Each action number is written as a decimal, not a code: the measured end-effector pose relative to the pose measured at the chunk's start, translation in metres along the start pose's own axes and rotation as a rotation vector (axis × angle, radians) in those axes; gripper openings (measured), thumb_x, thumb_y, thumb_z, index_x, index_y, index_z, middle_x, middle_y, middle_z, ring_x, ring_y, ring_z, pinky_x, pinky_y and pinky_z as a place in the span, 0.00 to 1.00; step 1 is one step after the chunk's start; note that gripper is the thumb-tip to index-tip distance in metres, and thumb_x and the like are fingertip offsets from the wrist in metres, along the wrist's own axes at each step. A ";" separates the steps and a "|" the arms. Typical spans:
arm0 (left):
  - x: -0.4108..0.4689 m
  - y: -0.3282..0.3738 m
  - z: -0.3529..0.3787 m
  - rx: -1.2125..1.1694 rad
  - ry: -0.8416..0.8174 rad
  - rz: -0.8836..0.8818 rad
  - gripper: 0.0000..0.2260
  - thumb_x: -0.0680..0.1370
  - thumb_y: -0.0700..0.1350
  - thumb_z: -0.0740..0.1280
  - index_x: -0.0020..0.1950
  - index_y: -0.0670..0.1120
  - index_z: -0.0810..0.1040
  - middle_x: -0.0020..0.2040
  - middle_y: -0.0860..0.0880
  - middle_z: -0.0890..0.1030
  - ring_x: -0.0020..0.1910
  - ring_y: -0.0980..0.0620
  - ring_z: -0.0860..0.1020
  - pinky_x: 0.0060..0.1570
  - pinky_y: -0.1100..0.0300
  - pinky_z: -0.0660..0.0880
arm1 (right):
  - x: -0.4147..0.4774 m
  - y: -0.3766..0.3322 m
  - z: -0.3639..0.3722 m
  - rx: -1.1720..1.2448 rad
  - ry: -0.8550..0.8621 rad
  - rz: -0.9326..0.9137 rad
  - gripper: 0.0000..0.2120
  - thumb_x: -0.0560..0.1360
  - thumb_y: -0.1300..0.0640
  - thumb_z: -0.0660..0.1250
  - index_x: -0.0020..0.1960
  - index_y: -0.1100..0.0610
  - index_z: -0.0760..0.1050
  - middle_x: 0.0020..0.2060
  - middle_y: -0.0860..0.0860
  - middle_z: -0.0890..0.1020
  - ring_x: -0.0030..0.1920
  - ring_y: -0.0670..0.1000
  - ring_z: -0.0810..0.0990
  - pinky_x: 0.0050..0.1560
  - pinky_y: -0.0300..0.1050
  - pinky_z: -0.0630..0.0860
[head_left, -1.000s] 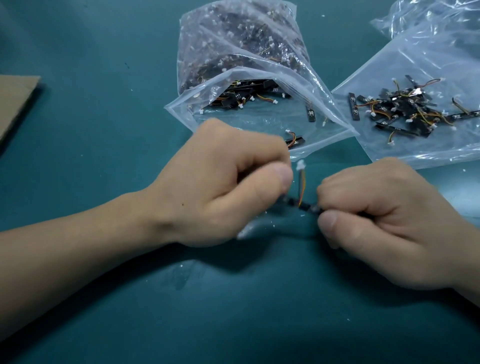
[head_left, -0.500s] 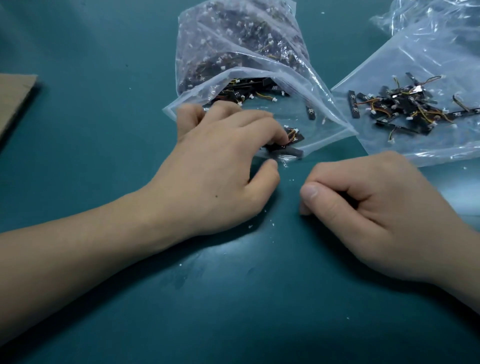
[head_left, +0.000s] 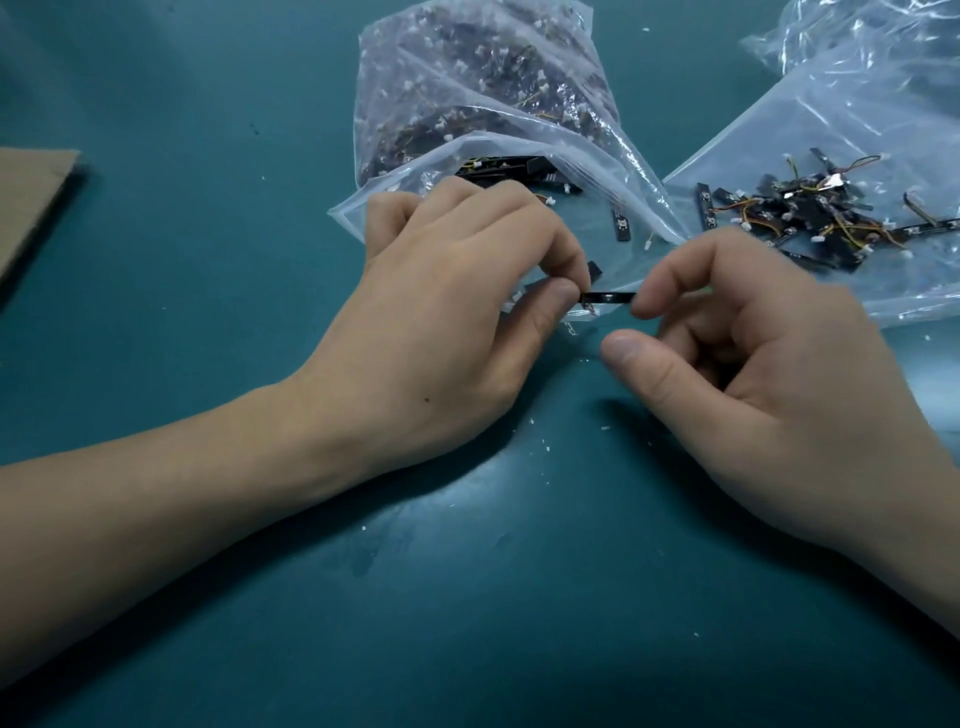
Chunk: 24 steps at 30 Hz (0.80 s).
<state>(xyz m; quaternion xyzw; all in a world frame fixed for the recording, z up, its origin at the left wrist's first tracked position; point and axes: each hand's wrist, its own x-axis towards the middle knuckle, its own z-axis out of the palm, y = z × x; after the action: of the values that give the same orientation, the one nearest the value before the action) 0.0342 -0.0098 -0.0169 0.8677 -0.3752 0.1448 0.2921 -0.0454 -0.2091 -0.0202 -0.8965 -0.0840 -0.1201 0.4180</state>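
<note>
small black strip (head_left: 609, 298), level, above bag mouth

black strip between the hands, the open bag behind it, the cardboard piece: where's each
black strip (head_left: 608, 298): head view, middle of its bare span.
open bag (head_left: 615, 169): head view, upper film by its mouth.
cardboard piece (head_left: 31, 202): head view, middle of its face.

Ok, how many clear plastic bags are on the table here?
3. One full bag behind the left hand, which pinches a black strip; one flat bag with loose parts right of it; a crumpled one at the top right edge, possibly part of the flat bag.
</note>
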 end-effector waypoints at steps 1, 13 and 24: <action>0.000 0.000 0.000 -0.018 0.004 0.013 0.03 0.81 0.48 0.65 0.51 0.53 0.78 0.48 0.61 0.77 0.50 0.56 0.73 0.56 0.56 0.60 | 0.001 0.000 0.000 0.023 0.016 0.017 0.11 0.76 0.42 0.69 0.51 0.45 0.70 0.30 0.48 0.79 0.25 0.50 0.72 0.30 0.30 0.65; -0.001 0.000 -0.007 -0.231 -0.059 0.097 0.06 0.81 0.43 0.67 0.51 0.43 0.84 0.37 0.54 0.79 0.35 0.52 0.77 0.40 0.56 0.74 | 0.003 0.000 -0.005 0.096 -0.011 0.006 0.07 0.79 0.48 0.65 0.45 0.50 0.75 0.31 0.53 0.78 0.28 0.53 0.73 0.28 0.42 0.69; -0.002 0.001 -0.010 -0.317 -0.198 0.064 0.06 0.72 0.38 0.68 0.36 0.44 0.82 0.27 0.51 0.76 0.28 0.51 0.74 0.31 0.58 0.70 | 0.004 -0.001 -0.007 -0.228 -0.237 -0.165 0.17 0.81 0.44 0.58 0.41 0.51 0.78 0.32 0.43 0.76 0.36 0.46 0.76 0.36 0.54 0.73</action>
<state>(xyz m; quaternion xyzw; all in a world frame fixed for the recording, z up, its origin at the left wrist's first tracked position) 0.0316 -0.0032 -0.0090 0.8085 -0.4476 0.0070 0.3820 -0.0430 -0.2140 -0.0143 -0.9361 -0.1919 -0.0564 0.2894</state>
